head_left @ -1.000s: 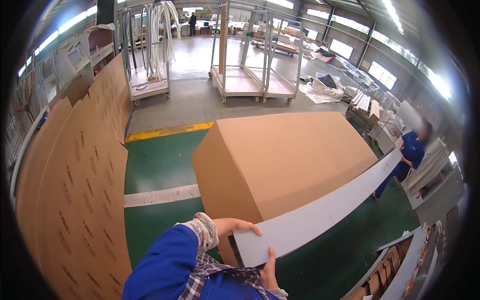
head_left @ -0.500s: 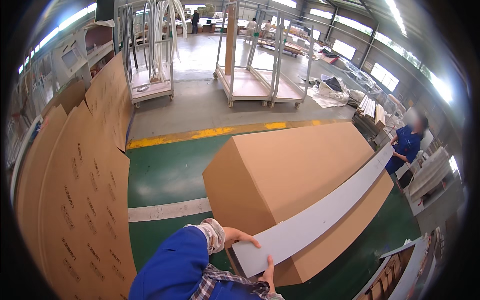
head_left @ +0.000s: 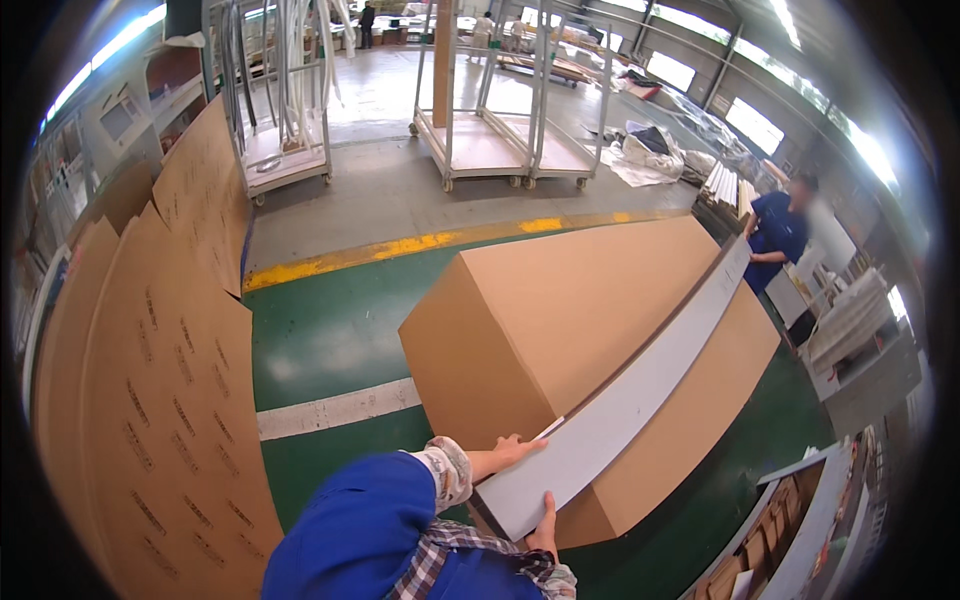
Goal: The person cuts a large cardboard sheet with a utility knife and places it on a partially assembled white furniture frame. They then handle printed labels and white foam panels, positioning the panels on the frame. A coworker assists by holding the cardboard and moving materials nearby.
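Note:
A long, narrow white board (head_left: 610, 415) runs from my hands toward the far right, over a large brown cardboard box (head_left: 560, 320). My left hand (head_left: 508, 455) grips its left long edge near the close end, with the fingers at the top of that edge. On the opposite edge, my right hand (head_left: 545, 524) has its thumb on the white face and the other fingers hidden below. A dark brown side shows along the board's left edge. At the far end, a co-worker in blue (head_left: 780, 230) holds the board with their hands. Whether it touches the box, I cannot tell.
Tall printed cardboard sheets (head_left: 170, 400) stand along the left. Beyond a yellow floor line (head_left: 400, 246) are wheeled rack carts (head_left: 480, 150) and another cart with hanging strips (head_left: 285, 165). A metal-framed bin with cardboard pieces (head_left: 770, 530) stands at the lower right.
The board has tilted, and its dark side now shows along the left edge. My left hand sits farther up that edge. The co-worker and the far end have shifted left in view.

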Tool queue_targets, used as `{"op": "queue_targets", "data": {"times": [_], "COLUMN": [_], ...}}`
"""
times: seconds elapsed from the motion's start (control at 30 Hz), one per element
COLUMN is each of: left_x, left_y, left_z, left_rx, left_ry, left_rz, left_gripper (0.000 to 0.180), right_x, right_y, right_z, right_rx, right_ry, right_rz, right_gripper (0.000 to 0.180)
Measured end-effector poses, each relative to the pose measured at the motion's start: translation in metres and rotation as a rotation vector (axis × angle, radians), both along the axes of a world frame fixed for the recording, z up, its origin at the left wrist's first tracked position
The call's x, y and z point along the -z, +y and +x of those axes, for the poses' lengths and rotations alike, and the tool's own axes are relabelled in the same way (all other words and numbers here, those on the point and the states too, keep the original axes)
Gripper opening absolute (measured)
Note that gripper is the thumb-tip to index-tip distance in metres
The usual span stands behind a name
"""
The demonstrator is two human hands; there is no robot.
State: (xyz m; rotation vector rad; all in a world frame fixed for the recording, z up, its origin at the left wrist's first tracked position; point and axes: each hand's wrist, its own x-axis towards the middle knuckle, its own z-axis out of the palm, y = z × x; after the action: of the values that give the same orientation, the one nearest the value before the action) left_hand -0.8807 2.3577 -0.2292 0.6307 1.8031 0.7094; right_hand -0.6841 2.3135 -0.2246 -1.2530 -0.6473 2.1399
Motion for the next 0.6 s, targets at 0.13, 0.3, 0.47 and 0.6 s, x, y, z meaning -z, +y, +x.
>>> {"op": "queue_targets", "data": {"times": [0.13, 0.3, 0.47, 0.6], "left_x": [-0.003, -0.020, -0.043, -0.038], "left_y": [-0.004, -0.023, -0.044, -0.031], "left_z": [0.016, 0.026, 0.044, 0.057], "left_rx": [-0.118, -0.020, 0.164, -0.027], "left_ry": [0.243, 0.450, 0.647, 0.461], "left_rz": [0.229, 0.458, 0.566, 0.482], "left_gripper": [0.094, 0.079, 0.070, 0.073], "right_x": [-0.004, 0.014, 0.015, 0.020], "right_y": [-0.006, -0.007, -0.009, -0.004], "right_z": [0.001, 0.014, 0.012, 0.023], "right_rx": [-0.004, -0.016, 0.130, 0.159], "right_ry": [0.052, -0.113, -0.680, -0.894], "right_rz": [-0.026, 0.082, 0.133, 0.434], "right_gripper": [0.072, 0.083, 0.090, 0.089]}}
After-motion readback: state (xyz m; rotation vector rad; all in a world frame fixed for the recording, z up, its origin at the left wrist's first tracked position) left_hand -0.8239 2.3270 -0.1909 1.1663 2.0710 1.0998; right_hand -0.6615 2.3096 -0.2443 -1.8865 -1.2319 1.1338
